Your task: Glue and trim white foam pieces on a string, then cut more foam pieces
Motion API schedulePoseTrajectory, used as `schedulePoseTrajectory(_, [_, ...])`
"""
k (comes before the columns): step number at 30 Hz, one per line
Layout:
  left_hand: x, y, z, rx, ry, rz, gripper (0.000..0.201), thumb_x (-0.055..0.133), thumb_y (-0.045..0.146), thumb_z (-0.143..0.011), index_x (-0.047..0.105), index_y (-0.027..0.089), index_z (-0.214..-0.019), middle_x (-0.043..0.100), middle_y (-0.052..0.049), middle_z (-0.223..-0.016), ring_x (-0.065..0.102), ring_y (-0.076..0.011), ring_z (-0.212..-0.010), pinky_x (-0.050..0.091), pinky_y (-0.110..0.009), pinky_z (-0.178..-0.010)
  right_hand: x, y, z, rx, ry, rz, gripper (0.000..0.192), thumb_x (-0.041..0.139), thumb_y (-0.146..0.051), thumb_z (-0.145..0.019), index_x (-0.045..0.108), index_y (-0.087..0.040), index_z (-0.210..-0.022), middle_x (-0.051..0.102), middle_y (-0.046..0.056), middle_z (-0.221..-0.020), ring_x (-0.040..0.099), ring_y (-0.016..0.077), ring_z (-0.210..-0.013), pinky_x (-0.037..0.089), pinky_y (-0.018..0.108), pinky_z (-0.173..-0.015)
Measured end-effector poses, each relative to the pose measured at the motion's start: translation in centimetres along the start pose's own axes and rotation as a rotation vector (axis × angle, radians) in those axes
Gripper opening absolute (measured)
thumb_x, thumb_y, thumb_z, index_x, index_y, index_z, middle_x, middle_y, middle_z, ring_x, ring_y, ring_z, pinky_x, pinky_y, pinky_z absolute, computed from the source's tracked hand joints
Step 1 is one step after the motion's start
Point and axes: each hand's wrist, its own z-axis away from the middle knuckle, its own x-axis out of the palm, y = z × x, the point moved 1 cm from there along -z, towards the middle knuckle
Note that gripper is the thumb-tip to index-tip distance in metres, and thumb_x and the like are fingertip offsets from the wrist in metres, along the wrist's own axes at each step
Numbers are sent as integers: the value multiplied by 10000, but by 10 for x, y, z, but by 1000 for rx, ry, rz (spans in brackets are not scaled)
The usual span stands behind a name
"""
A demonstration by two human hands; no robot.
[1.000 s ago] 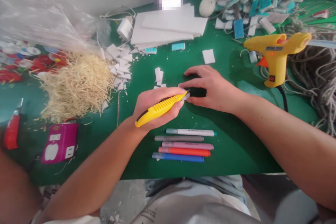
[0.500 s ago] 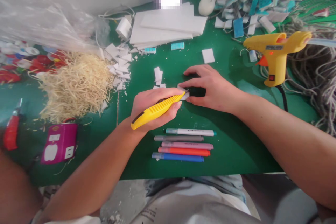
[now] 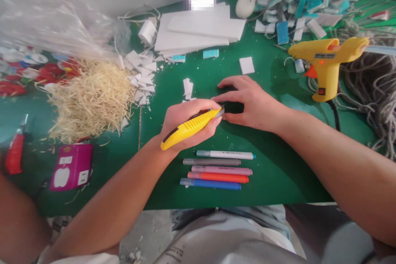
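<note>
Knife [image 3: 189,128], yellow: we found it gripped in the closed left hand [image 3: 188,121], tip against a small white piece [image 3: 220,111] (mostly hidden) on the green table [image 3: 278,165]. Right hand [image 3: 250,105]: flat, fingers spread, pinning that piece. Markers [image 3: 218,169] just below; glue gun [image 3: 324,64] well right.

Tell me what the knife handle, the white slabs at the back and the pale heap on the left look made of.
Knife handle: yellow moulded plastic, ribbed, slightly glossy. White slabs: probably foam board, matte, thick-edged, crumbly offcuts nearby. Pale heap: thin straw-coloured shreds, possibly raffia or paper.
</note>
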Motion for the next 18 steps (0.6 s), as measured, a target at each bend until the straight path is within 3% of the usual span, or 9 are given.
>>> schedulePoseTrajectory(3, [3,-3,0,-57,-13,28,103,707,287,-902,764,226,-962,826,14,-941,774,-142,-772,621,-211,-751,-1,-1,0,4,-3,7,390,706,-344,-849,800,-292,-1224,645,122,-1392,559,365,-1319,417,624,-1138])
schedulePoseTrajectory(6, [5,-8,1,5,-65,39,141,725,318,-913,768,245,-1025,827,2,-974,781,-159,-809,635,-248,-779,-1,-1,0,5,-9,8,368,707,-362,-862,800,-316,-1214,649,109,-1393,561,371,-1317,410,635,-1133])
schedulePoseTrajectory(12, [4,-7,1,66,-2,17,139,661,263,-945,776,209,-1001,831,-12,-968,778,-141,-803,628,-230,-801,-1,0,-1,7,1,9,365,713,-342,-863,806,-304,-1214,653,116,-1385,562,364,-1317,424,619,-1137])
schedulePoseTrajectory(18, [2,-4,2,72,-11,-22,173,625,274,-952,787,221,-978,831,-10,-938,777,-143,-767,641,-237,-784,2,0,0,19,20,9,349,720,-322,-856,812,-307,-1193,653,111,-1383,563,361,-1309,441,620,-1128])
